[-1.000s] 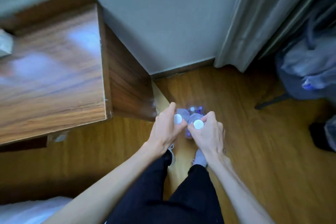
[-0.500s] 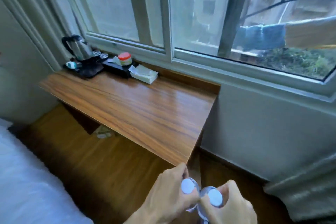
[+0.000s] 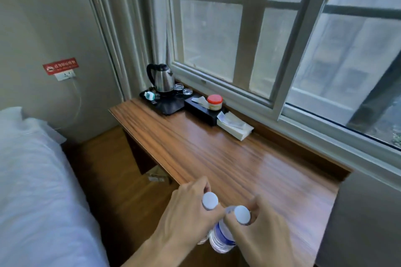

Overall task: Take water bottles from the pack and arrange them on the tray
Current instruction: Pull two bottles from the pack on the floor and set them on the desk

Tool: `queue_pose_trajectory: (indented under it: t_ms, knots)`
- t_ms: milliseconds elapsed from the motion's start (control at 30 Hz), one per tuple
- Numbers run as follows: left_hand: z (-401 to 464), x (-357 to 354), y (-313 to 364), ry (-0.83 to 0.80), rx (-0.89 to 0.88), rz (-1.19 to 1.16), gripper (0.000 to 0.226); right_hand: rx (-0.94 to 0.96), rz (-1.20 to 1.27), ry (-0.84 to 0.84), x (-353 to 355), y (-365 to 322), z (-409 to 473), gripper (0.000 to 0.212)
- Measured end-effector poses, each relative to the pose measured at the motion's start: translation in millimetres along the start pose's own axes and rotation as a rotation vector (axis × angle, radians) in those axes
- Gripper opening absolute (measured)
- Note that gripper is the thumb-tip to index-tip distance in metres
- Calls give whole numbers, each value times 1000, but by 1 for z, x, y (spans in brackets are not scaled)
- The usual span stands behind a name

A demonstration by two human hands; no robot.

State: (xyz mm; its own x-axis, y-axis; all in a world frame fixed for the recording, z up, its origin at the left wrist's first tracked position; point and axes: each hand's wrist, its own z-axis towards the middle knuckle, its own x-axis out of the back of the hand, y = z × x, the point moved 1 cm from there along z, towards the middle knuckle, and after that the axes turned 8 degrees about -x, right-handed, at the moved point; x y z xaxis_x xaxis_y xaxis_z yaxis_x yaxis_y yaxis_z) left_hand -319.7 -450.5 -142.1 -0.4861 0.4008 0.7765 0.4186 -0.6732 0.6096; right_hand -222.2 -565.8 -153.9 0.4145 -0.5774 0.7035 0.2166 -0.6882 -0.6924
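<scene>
red wall sign with no-smoking symbol, lettering too blurred to read

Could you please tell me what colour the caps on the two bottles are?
White, both caps; seen in the head view.

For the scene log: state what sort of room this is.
Most likely a hotel room: a kettle and glasses on a black tray on the window desk, a white bed, a no-smoking sign.
</scene>
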Motion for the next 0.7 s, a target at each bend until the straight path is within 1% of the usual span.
queue_pose_trajectory:
  t_ms: [100, 200, 267, 400, 600, 700]
  knots:
    - [41, 21, -34, 57, -6, 4, 28, 55, 1, 53, -26, -32, 31, 42]
    - [83, 33, -66, 60, -7, -11, 28, 117, 50, 32, -56, -60, 67, 40]
    - [113, 39, -88, 69, -11, -8, 28, 125, 66, 20, -73, -77, 95, 39]
    - [173, 48, -126, 44, -8, -5, 28, 138, 45, 22, -105, -110, 149, 39]
    - [259, 55, -167, -12, -19, 5, 29, 89, 69, 9, -135, -157, 222, 37]
    - [299, 55, -189, -28, -22, -9, 28, 80, 88, 12, -149, -176, 252, 40]
